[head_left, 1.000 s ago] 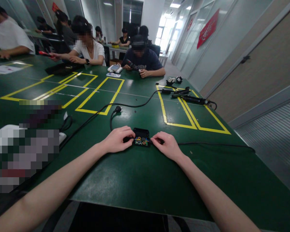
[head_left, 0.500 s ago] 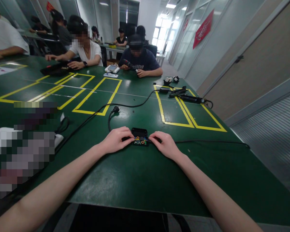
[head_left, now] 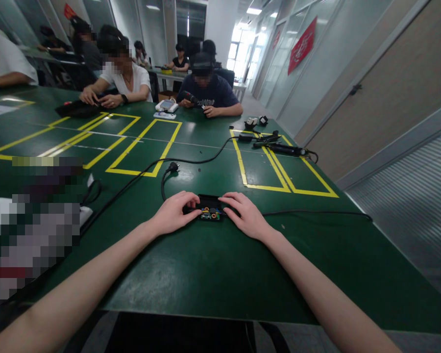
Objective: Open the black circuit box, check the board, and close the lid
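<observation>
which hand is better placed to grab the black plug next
Probably the left hand: the plug lies beyond it, on its side of the open black box. The right hand is at the opposite end, farther off.

On a smooth green tabletop [head_left: 191, 274], a small open black plastic case [head_left: 208, 200] shows a circuit board [head_left: 208, 214] with copper-coloured rings. The left hand [head_left: 174, 213] curls at its left end; the right hand [head_left: 244, 214] reaches to its right end, though whether the fingertips grip is hard to tell. A thin black cable [head_left: 316, 212] extends rightward. A black two-pin plug [head_left: 173, 167] lies beyond the left hand. Farther back sits a co-worker in a dark blue T-shirt [head_left: 220, 95].
</observation>
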